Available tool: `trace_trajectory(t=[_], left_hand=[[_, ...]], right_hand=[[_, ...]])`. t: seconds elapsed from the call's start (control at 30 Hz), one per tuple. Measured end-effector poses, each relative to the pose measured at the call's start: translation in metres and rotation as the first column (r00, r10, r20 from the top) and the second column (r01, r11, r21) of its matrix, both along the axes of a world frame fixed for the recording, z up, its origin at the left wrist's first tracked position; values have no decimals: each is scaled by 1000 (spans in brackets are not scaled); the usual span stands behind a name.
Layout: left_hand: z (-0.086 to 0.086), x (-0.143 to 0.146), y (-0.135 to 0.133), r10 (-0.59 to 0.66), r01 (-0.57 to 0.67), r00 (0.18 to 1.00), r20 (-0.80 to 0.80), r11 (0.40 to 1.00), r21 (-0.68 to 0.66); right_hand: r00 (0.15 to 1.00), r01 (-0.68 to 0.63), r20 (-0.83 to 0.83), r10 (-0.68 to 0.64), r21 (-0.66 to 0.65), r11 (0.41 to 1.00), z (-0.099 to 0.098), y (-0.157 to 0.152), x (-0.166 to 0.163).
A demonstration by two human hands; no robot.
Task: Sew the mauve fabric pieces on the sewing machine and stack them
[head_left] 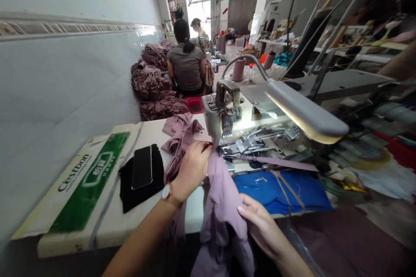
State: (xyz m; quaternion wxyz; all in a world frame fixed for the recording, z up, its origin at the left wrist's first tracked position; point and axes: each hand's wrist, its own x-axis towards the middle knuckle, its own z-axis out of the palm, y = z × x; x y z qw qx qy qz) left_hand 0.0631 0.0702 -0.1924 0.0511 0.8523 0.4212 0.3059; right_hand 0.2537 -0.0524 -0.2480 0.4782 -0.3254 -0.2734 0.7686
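Observation:
A mauve piece of stretchy fabric [224,190] hangs from the needle area of a sewing machine [212,123] over the table's front edge. My left hand [191,166], wearing a wristwatch [167,191], grips the fabric close to the needle; its fingertips are partly hidden. Lower down, my right hand [256,220] pinches the fabric's right edge between thumb and fingers. A narrow mauve strip [282,163] runs from the right into the metal guide beside the needle. More mauve fabric [182,134] lies bunched behind and left of my left hand.
A phone [142,167] rests on black cloth [125,190] to the left, beside a green-and-white Cestbon sheet [91,181]. A lamp [305,110] overhangs the machine bed. Blue material [266,190] covers the right front. Ahead sits a person [186,65] near piled fabric [151,82].

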Motion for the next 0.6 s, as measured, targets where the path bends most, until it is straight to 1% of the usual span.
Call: trace_trajectory(t=[0.03,0.07,0.1,0.13,0.17,0.2,0.23,0.27,0.3,0.33,0.37,0.4,0.43,0.47,0.5,0.53,0.6], left_hand=[[-2,-1,-22,64,-64,997,31,998,-20],[-7,-1,-47,126,-119,990,68,988,-94],[-17,-1,-73,177,-151,977,118,968,-202],[-30,1,-99,198,-128,967,157,919,-374],[-46,4,-122,188,-34,961,203,809,-587],[-63,9,-142,230,73,937,263,607,-791],[-79,15,-158,329,193,890,314,353,-916],[-92,21,-168,433,346,816,383,164,-924],[-102,27,-175,546,498,712,441,51,-866],[-106,32,-177,645,631,579,498,32,-775],[-105,35,-177,715,727,431,551,87,-681],[-99,36,-175,755,775,294,587,171,-608],[-89,34,-172,774,784,191,604,250,-568],[-76,29,-169,780,759,132,612,317,-568],[-63,22,-167,776,699,123,618,374,-609],[-50,13,-165,765,603,160,624,425,-676],[-28,-4,-164,723,324,309,618,531,-783]], right_hand=[[1000,-1,-2,1,-5,1000,-1,-2,2],[1000,-2,-4,2,-13,1000,-2,-5,3],[1000,-6,-5,6,-23,1000,-3,-8,5],[1000,-9,-4,9,-33,999,-4,-12,7],[1000,-14,0,14,-40,999,-6,-15,9],[1000,-21,6,22,-41,999,-7,-18,10],[999,-31,16,32,-38,999,-8,-21,11],[999,-43,31,44,-30,999,-8,-22,12],[997,-54,59,55,-14,998,-7,-22,12],[993,-64,102,62,11,998,-6,-22,12],[984,-79,161,70,45,996,-3,-22,12],[970,-103,230,82,81,991,0,-21,13],[947,-138,306,97,114,984,4,-22,14],[915,-186,384,122,136,973,7,-23,16],[875,-241,460,153,139,961,9,-25,19],[826,-293,531,189,119,949,10,-29,22],[718,-369,651,248,53,928,3,-41,28]])
